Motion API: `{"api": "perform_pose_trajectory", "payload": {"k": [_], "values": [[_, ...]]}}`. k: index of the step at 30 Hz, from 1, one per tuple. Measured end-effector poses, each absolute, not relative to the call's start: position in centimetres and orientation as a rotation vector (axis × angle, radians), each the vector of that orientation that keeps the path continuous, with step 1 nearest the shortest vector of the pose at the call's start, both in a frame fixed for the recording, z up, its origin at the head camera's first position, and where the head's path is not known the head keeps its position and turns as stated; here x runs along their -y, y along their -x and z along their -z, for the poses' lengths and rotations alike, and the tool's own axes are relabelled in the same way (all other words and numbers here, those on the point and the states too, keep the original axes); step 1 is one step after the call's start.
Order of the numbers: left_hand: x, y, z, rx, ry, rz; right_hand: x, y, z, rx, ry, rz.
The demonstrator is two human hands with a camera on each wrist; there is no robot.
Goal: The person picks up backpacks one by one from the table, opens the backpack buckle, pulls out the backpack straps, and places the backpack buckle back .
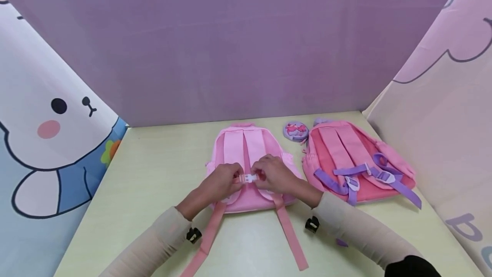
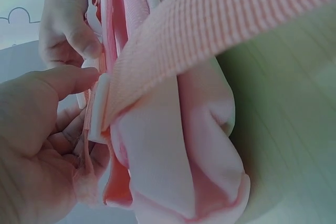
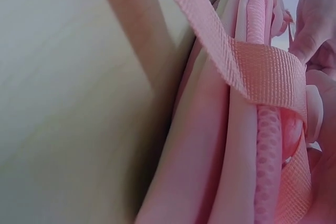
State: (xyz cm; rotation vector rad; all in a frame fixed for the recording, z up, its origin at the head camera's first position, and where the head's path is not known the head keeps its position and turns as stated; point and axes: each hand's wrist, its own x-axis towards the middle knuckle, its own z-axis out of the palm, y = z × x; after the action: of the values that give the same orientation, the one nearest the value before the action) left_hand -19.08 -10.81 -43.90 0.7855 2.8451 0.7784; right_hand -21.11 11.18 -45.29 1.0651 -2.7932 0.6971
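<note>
A light pink backpack [image 1: 234,144] lies on the table with its shoulder straps facing up. Across its middle runs a white plastic side-release buckle [image 1: 247,178], its two halves joined or nearly so. My left hand [image 1: 222,179] pinches the buckle's left end and its short strap. At the right end, my right hand [image 1: 274,174] pinches the other half between thumb and fingers. Two pink webbing straps [image 1: 291,236] hang from the bag's lower corners toward me. In the left wrist view, a white strap adjuster [image 2: 100,107] sits beside the left thumb.
To the right lies a second, coral-pink backpack [image 1: 326,144] with purple straps [image 1: 326,181] and white buckles. A small round purple pouch [image 1: 295,131] is near its top. A purple panel [image 1: 246,46] stands behind the pale table [image 1: 161,157], with printed panels at both sides.
</note>
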Motion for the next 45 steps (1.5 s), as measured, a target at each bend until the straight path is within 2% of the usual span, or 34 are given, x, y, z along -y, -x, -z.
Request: {"api": "perform_pose_trajectory", "payload": {"k": [16, 31, 45], "values": [[11.2, 19.3, 43.1, -2.827, -0.701, -0.803, -11.5, 21.1, 45.3, 2.839, -1.053, -0.72], [10.8, 19.6, 42.6, -2.862, -0.805, -0.805, -11.5, 21.0, 44.7, 2.874, -1.03, -0.762], [10.1, 19.7, 42.3, -2.845, -0.798, -0.762, -11.0, 20.7, 43.3, 2.872, -1.039, -0.806]]}}
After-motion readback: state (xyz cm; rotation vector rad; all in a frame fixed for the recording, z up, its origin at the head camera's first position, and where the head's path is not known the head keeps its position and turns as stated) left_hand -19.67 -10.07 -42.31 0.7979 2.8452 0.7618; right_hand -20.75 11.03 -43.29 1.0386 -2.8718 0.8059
